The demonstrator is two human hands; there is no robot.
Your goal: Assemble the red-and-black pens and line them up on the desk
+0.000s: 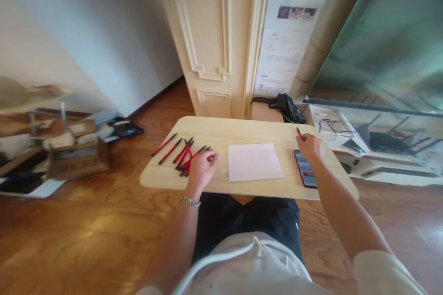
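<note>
Currently the left hand (202, 170), its grip unclear, sits just beside the slanted red-and-black pens (185, 157) at the desk's (242, 131) left edge; the right hand (310, 146) apparently pinches one pen (299, 134) near the far right corner.

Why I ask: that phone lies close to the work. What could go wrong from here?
The left hand sits by a loose, crossed pile of red-and-black pens; a knock could scatter them, and some might roll off the light wood tabletop to the floor. The right hand holds a pen just above the phone, so a slip might mark its screen. The phone also lies near the tabletop's edge and could perhaps slide off.
</note>
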